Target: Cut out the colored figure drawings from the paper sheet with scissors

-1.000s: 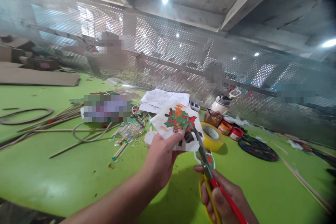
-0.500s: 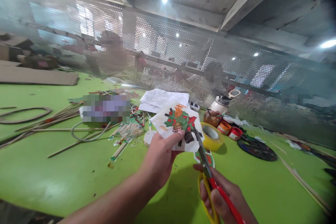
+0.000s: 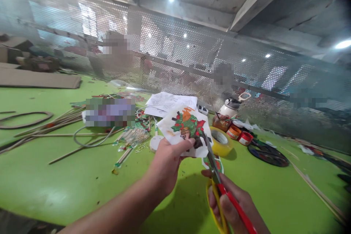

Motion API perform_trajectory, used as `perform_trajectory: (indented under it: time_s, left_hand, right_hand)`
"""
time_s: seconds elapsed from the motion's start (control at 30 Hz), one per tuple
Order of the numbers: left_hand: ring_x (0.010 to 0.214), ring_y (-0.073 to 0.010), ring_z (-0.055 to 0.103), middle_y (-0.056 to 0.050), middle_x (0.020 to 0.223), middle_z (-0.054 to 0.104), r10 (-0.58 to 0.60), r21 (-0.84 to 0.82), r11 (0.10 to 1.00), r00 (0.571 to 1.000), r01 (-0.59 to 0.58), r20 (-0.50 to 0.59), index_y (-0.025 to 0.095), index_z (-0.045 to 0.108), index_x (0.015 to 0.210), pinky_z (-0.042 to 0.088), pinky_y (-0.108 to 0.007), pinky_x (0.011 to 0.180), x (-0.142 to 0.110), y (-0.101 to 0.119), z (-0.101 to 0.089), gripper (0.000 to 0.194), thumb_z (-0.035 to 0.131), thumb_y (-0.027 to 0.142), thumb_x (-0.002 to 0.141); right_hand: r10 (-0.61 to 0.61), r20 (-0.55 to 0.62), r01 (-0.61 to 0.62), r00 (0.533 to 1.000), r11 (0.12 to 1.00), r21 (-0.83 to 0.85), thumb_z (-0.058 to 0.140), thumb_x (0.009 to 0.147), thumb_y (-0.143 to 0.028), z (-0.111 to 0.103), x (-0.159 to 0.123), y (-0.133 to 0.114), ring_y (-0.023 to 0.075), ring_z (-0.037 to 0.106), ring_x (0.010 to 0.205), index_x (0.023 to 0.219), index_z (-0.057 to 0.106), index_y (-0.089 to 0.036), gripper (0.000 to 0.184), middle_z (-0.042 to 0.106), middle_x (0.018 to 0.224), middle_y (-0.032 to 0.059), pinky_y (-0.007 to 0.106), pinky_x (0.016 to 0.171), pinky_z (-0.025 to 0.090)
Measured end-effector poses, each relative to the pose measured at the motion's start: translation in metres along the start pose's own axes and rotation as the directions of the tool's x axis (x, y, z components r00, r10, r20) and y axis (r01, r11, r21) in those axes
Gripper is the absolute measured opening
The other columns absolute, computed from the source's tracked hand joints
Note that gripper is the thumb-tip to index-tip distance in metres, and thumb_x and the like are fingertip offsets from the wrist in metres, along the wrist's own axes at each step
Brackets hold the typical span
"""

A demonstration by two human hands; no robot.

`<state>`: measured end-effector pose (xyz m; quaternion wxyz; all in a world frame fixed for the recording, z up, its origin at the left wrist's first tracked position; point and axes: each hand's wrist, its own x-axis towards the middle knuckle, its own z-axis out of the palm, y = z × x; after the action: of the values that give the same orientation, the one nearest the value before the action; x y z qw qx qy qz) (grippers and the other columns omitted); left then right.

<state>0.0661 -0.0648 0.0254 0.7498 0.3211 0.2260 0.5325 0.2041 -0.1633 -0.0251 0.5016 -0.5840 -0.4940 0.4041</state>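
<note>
While left fingers (image 3: 188, 142) hold painted paper (image 3: 189, 126), right fingers (image 3: 228, 204) grip scissors (image 3: 215, 174), orange pot (image 3: 234, 132) beside red pot (image 3: 245, 138), contents unclear.

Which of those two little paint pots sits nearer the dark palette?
The red pot, the right-hand one, beside the dark palette; the orange pot stands farther left, away from it.

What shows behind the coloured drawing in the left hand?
Behind the coloured drawing, white sheets show past its top, a yellow tape roll past its right. Their overlapped parts are covered, like anything wholly behind it.
</note>
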Motion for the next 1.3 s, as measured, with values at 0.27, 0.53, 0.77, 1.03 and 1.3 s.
perform_trajectory:
  time_s: [0.27,0.53,0.77,1.03,1.3]
  left_hand:
    - [0.065,-0.0126,0.063,-0.005,0.081,0.070,-0.020,0.019,1.000,1.000,0.020,0.004,0.012,0.066,0.084,0.051,-0.021,0.059,0.001,-0.001,-0.001,0.016,0.074,0.013,0.070]
    - [0.067,-0.0124,0.064,-0.006,0.082,0.071,-0.026,0.030,0.999,0.999,0.027,-0.023,0.012,0.068,0.086,0.050,-0.021,0.060,0.001,0.001,0.000,0.018,0.075,0.014,0.069]
    - [0.069,-0.0128,0.063,-0.006,0.085,0.071,-0.027,0.040,0.999,1.000,0.027,-0.008,0.012,0.069,0.082,0.052,-0.022,0.062,0.001,0.001,0.000,0.011,0.073,0.014,0.072]
    - [0.069,-0.0137,0.064,-0.007,0.084,0.071,-0.020,0.045,0.999,1.000,0.021,-0.016,0.012,0.070,0.080,0.051,-0.023,0.064,0.000,0.002,0.002,0.010,0.074,0.015,0.071]
    - [0.068,-0.0147,0.064,-0.007,0.084,0.072,-0.002,0.033,0.999,1.000,0.002,0.002,0.013,0.070,0.083,0.051,-0.024,0.062,0.000,0.002,0.001,0.013,0.074,0.016,0.071]
  right_hand:
    - [0.063,0.021,-0.063,0.998,0.998,0.014,0.055,0.064,-0.083,0.000,-0.003,-0.007,0.0115,0.029,0.050,0.108,0.058,-0.017,0.079,0.036,0.061,-0.0060,0.028,0.050,0.022]
    - [0.067,0.047,-0.065,0.997,0.996,-0.053,0.052,0.067,-0.082,-0.003,-0.006,-0.012,0.0121,0.034,0.052,0.115,0.059,-0.013,0.085,0.040,0.063,-0.0041,0.028,0.051,0.025]
    - [0.036,-0.010,-0.036,0.999,0.999,-0.017,0.055,0.061,-0.085,0.002,-0.004,-0.012,0.0122,0.034,0.052,0.112,0.061,-0.013,0.088,0.040,0.062,-0.0042,0.029,0.052,0.025]
    - [0.014,0.003,-0.014,1.000,1.000,0.028,0.058,0.060,-0.084,0.002,-0.001,-0.008,0.0128,0.035,0.054,0.112,0.063,-0.016,0.085,0.042,0.063,-0.0031,0.028,0.052,0.025]
    - [-0.069,0.104,0.059,0.992,0.993,0.100,0.061,0.070,-0.074,-0.011,0.001,0.001,0.0164,0.047,0.060,0.120,0.063,-0.018,0.075,0.054,0.068,0.0028,0.029,0.054,0.035]
